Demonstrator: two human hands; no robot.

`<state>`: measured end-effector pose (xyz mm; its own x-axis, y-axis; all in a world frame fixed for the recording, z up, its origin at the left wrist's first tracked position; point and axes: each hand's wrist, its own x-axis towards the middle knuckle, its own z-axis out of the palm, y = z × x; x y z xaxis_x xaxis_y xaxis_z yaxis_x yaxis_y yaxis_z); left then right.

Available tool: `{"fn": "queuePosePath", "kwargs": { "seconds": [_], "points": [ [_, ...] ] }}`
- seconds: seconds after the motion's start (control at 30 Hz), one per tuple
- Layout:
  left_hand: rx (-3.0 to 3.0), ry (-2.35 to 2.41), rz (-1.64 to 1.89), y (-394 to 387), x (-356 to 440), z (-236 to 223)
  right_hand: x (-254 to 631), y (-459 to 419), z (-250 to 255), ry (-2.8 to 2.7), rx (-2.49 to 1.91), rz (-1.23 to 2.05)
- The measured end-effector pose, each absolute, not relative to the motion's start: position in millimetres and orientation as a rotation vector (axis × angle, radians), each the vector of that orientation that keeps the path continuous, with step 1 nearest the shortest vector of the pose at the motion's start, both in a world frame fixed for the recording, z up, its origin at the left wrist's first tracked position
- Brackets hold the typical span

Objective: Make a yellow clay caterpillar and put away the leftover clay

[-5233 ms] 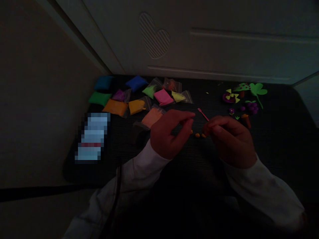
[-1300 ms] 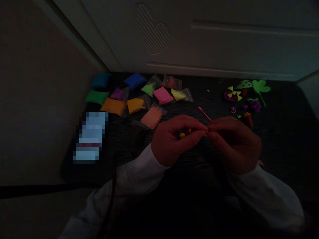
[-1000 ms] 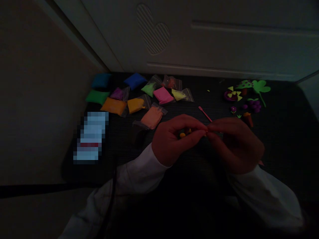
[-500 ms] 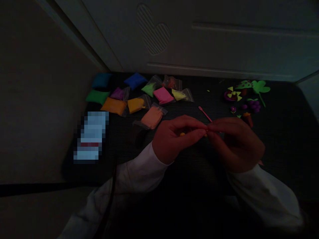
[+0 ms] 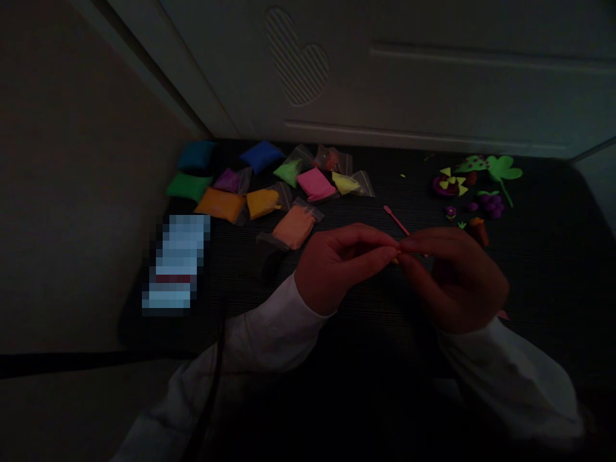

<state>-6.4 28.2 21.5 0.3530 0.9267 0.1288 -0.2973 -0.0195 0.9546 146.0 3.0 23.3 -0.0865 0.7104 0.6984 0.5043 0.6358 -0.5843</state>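
Observation:
My left hand point(image 5: 339, 266) and my right hand point(image 5: 455, 273) meet above the dark table, thumb and fingers pinched together, tip to tip. A small piece of orange-yellow clay point(image 5: 396, 260) shows at the joined fingertips; the fingers and the dim light hide most of it. Just beyond my right hand lies a pink modelling tool point(image 5: 395, 219), its lower end covered by that hand. Beside my left wrist is a bag of peach clay point(image 5: 294, 226).
Several bags of coloured clay, among them an orange one point(image 5: 220, 205) and a pink one point(image 5: 316, 185), lie at back left. A lit phone point(image 5: 178, 263) is at left. Clay figures stand at right: purple grapes point(image 5: 491, 205), a green clover shape point(image 5: 503, 168), a purple bowl point(image 5: 447, 187).
Both hands stay pinched together in nearly the same place, with slight finger movement. A yellow bit seen between the left thumb and fingers is now out of sight.

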Motion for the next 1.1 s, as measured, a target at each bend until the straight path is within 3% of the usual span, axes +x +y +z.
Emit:
{"fn": "queuePosePath", "kwargs": {
  "seconds": [0.67, 1.1],
  "points": [
    [1.488, 0.734, 1.182, 26.3, -10.5, 22.0, 146.7, 3.6, 23.8, -1.756, -1.018, 0.237],
    [1.374, 0.736, 1.136, 27.8, -8.8, 20.4, 149.6, 4.3, 24.9, -1.809, -1.006, 0.214]
  ]
}}
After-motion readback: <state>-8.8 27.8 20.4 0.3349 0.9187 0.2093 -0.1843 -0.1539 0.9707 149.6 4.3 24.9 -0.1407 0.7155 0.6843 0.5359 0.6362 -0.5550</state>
